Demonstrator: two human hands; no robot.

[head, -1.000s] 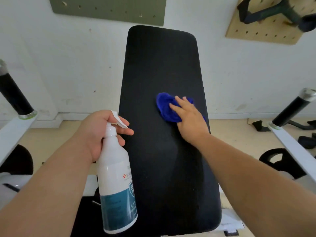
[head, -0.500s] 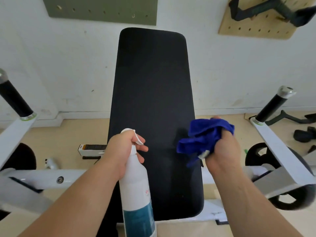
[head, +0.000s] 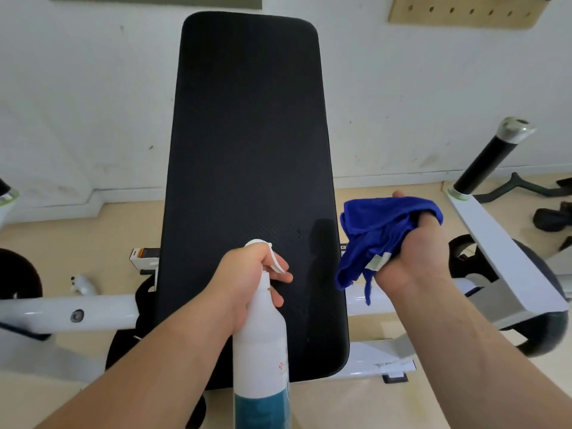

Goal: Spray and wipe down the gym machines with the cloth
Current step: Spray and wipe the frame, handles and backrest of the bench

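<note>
A long black padded bench back of a white-framed gym machine fills the middle of the view. My left hand grips the neck of a white spray bottle with a teal label, a finger on the trigger, over the pad's lower part. My right hand holds a bunched blue cloth in the air just off the pad's right edge, not touching the pad.
White machine arms with black, chrome-capped handles stand at right and far left. A white frame bar crosses under the pad. Dark attachments lie on the beige floor at right. A wooden pegboard hangs on the white wall.
My right hand lifted the cloth off the pad and drew it back to the right, bunched. The left hand with the bottle moved in over the pad's lower part. The view tilted down.
</note>
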